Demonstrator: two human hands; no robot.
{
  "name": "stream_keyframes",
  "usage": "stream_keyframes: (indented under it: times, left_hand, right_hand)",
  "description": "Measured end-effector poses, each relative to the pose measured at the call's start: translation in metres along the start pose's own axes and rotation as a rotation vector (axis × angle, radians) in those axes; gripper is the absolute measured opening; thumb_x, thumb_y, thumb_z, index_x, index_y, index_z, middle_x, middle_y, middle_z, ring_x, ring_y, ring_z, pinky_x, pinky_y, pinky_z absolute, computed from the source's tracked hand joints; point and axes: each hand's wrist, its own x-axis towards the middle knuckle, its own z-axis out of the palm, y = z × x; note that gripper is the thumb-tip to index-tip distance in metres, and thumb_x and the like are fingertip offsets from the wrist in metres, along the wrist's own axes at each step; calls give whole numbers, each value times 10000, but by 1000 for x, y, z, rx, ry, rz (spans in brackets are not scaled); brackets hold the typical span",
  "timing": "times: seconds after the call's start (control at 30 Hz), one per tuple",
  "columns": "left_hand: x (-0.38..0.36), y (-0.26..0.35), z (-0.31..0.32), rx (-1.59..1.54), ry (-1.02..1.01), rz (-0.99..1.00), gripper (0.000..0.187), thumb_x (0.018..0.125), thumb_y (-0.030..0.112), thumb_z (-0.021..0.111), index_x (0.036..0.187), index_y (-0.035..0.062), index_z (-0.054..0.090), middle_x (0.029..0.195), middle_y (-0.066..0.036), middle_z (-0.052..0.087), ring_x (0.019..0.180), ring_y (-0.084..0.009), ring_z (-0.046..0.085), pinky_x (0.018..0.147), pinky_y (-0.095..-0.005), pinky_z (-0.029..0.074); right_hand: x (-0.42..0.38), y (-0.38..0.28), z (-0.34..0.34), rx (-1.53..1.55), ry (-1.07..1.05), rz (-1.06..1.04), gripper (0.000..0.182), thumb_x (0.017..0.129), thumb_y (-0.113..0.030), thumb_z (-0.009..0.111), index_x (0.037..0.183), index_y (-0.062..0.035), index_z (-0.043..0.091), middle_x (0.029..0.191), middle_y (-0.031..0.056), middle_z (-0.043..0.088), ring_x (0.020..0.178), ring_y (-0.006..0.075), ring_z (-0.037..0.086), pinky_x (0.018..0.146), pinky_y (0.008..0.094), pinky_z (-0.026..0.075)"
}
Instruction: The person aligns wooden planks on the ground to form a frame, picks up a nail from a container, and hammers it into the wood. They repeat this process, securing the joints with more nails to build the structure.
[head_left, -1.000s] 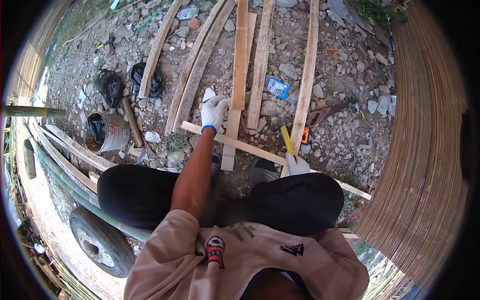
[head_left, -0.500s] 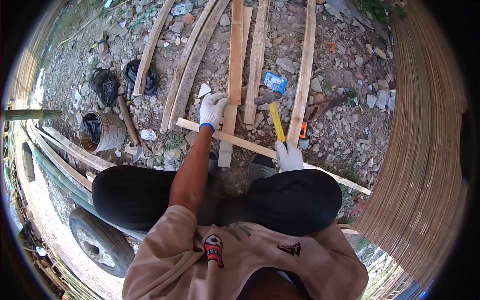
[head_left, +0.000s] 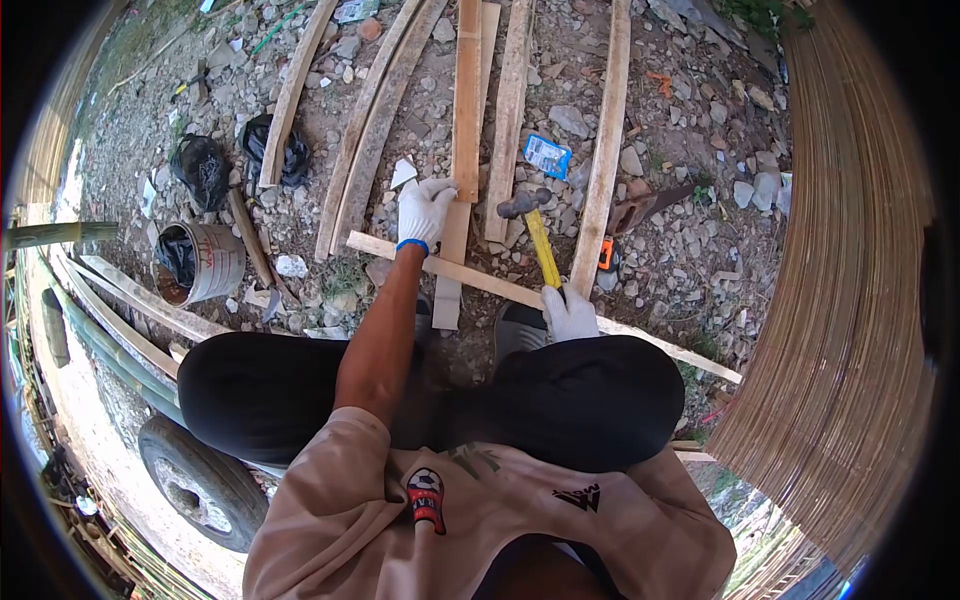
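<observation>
Nearest us, our right hand (head_left: 570,313) wraps tight around the yellow handle of a hammer (head_left: 536,232), its head raised over the planks. Our left hand (head_left: 425,212) presses palm down, fingers spread, on an upright plank (head_left: 465,110) where it crosses the slanted batten (head_left: 480,283). Farther left stands a bucket (head_left: 200,262) on rubble.

Stony ground (head_left: 700,250), wooden slats (head_left: 610,120) laid side by side, crosswise slat (head_left: 470,278), metal bucket (head_left: 200,262), blue packet (head_left: 547,156)
</observation>
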Motion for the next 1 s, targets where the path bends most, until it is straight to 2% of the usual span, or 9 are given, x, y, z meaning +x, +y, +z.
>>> stream_keyframes:
  times: [0.07, 0.13, 0.2, 0.37, 0.47, 0.7, 0.77, 0.83, 1.0]
  left_hand:
    - [-2, 0, 0, 41, 12, 18, 273, 937, 184, 678, 1134, 23, 778, 864, -72, 743, 718, -130, 659, 696, -295, 535]
    - [-3, -2, 2, 104, 74, 153, 263, 936, 192, 683, 1125, 40, 781, 878, -95, 746, 763, -158, 681, 745, -308, 542]
    - [-3, -1, 2, 121, 65, 139, 263, 935, 197, 685, 1123, 41, 781, 899, -103, 750, 798, -173, 690, 776, -314, 542]
    - [-6, 10, -1, 89, 19, 16, 268, 933, 202, 688, 1124, 38, 780, 968, -122, 765, 877, -201, 708, 839, -329, 541]
    - [-8, 14, 1, 28, 20, -17, 231, 917, 163, 693, 1069, 9, 776, 1048, -159, 766, 1007, -274, 727, 919, -357, 545]
    - [-7, 18, -1, 192, 8, 112, 230, 929, 180, 685, 1081, 27, 766, 1033, -197, 749, 985, -332, 722, 879, -391, 552]
    - [-11, 19, 1, 228, 11, 160, 222, 932, 186, 682, 1075, 36, 763, 1002, -204, 742, 963, -351, 718, 855, -407, 553]
    - [-13, 19, 4, 221, 46, 148, 219, 932, 168, 669, 1078, 37, 767, 924, -186, 720, 886, -352, 700, 810, -418, 536]
    - [-14, 20, 6, 236, 98, 189, 194, 945, 167, 661, 1084, 69, 754, 912, -208, 708, 878, -385, 694, 786, -445, 535]
  right_hand:
    - [-4, 0, -1, -19, 22, 41, 454, 1039, -441, 603, 915, -5, 629, 655, 113, 658, 609, 246, 674, 595, 407, 503]
    - [-4, 3, -2, -39, 21, 32, 451, 1040, -439, 601, 922, -5, 625, 657, 113, 658, 611, 250, 675, 597, 407, 505]
    - [-4, 2, -4, -58, 22, 25, 449, 1042, -438, 599, 928, -5, 621, 658, 113, 657, 613, 254, 675, 599, 407, 506]
    - [8, -1, -5, -174, 48, -89, 411, 1030, -413, 613, 995, -4, 617, 722, 235, 660, 741, 457, 686, 656, 513, 513]
    - [11, -19, -7, -199, 84, -198, 397, 1013, -396, 636, 1020, 0, 613, 751, 284, 647, 814, 505, 671, 676, 559, 501]
    - [21, -51, -4, -226, 60, -343, 335, 1008, -336, 645, 1076, -13, 591, 765, 282, 649, 788, 499, 665, 652, 558, 495]
    - [27, -55, -1, -181, 78, -497, 306, 1019, -321, 634, 1084, -30, 563, 761, 279, 650, 775, 503, 657, 637, 562, 490]
    - [34, -56, -1, -231, 20, -463, 308, 1023, -327, 628, 1079, -34, 551, 757, 280, 650, 775, 505, 657, 637, 569, 488]
    - [47, -59, 4, -357, -78, -391, 330, 1036, -358, 605, 1060, -38, 528, 759, 287, 654, 782, 512, 657, 648, 601, 480]
